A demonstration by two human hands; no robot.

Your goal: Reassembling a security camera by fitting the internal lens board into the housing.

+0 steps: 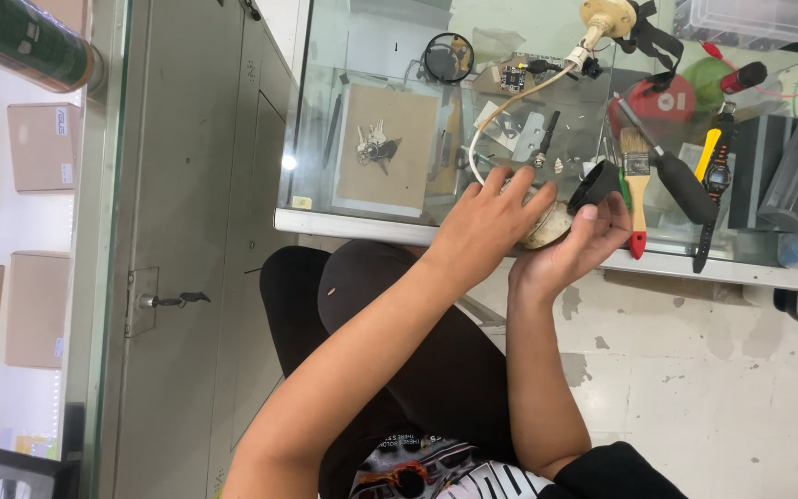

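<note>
Both hands at the glass tabletop's (362,222) near edge: left hand (487,222) spread over a cream round device (547,225) to steady it, right hand (579,245) cupping its black end (596,185), beside a paintbrush (635,180).

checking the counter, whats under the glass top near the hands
Under the glass top lie a brown board with keys. The left hand and right hand cover what's below them.

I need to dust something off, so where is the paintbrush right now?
In the head view the paintbrush lies on the glass counter right of centre, just beyond the right hand, beside a black-handled tool.
</note>
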